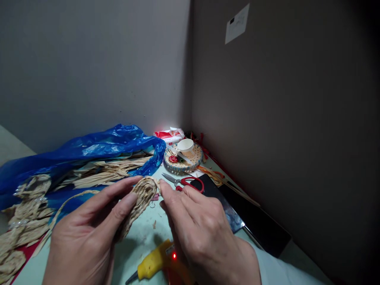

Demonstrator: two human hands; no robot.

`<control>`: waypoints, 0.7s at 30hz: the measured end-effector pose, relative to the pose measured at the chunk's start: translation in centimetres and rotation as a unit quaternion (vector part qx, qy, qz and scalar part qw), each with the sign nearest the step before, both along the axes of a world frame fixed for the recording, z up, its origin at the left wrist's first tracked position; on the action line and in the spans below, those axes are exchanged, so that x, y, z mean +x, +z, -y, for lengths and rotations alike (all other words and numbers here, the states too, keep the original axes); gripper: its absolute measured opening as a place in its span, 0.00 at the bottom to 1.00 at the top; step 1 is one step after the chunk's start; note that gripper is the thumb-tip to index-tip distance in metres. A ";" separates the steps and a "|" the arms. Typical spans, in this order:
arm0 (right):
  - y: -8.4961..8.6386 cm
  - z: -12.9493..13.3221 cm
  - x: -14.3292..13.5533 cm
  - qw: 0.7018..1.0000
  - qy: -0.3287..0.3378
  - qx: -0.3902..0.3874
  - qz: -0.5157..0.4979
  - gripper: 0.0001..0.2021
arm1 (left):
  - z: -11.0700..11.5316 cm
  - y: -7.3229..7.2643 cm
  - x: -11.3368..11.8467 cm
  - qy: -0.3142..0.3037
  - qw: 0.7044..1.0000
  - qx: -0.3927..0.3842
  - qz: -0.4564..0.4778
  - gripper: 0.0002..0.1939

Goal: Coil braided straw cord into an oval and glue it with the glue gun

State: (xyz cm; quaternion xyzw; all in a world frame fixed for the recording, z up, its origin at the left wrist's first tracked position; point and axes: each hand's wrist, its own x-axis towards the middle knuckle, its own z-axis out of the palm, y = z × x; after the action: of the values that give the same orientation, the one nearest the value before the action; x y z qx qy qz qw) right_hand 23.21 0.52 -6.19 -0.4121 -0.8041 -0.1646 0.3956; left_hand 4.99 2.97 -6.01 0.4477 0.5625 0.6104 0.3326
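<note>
My left hand [86, 229] grips an oval coil of braided straw [145, 194] between thumb and fingers, holding it tilted above the table. At the coil's upper right edge, the thumb and forefinger of my right hand [198, 221] are pressed together on the straw braid. Some of those fingertips are hidden. Below the hands lies a yellow hot glue gun [154, 261] with a black nozzle and a lit red light, partly covered by my right hand. A thin straw braid [65, 204] curves out behind my left hand.
A blue plastic bag [89, 142] with straw strips [109, 170] lies at the back left. Red-handled scissors [190, 183], a woven round tray [175, 169] bearing a paper cup [186, 146], and a dark flat panel [216, 202] are beyond my right hand. Grey walls close the corner.
</note>
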 end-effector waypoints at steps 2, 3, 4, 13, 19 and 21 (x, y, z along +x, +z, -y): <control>0.0 -0.1 -0.1 1.000 -0.001 -0.001 -0.005 0.19 | -0.1 0.2 0.7 0.005 1.000 0.003 0.007 0.22; -0.1 -0.2 -0.1 1.000 -0.002 -0.002 -0.009 0.19 | -0.1 0.2 1.0 0.007 1.000 0.004 0.010 0.22; -0.2 -0.3 -0.1 1.000 -0.001 -0.005 -0.010 0.19 | -0.1 0.3 1.3 0.006 1.000 0.004 0.014 0.22; -0.7 -0.4 -0.6 0.997 0.026 -0.056 -0.051 0.20 | 0.5 -0.1 1.0 -0.027 0.995 -0.047 0.082 0.28; -0.7 -0.8 -0.4 0.991 0.068 -0.088 -0.079 0.20 | 0.5 0.3 1.6 -0.039 0.992 -0.047 0.112 0.28; -0.6 -1.0 -0.3 0.989 0.074 -0.094 -0.081 0.21 | 0.5 0.4 1.8 -0.037 0.992 -0.033 0.118 0.27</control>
State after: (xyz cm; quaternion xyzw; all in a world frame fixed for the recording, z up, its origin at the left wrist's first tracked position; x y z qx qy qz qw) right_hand 22.93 1.51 -6.79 -0.3985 -0.8095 -0.0247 0.4305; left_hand 6.81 2.48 -5.63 0.3817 0.5221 0.6271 0.4341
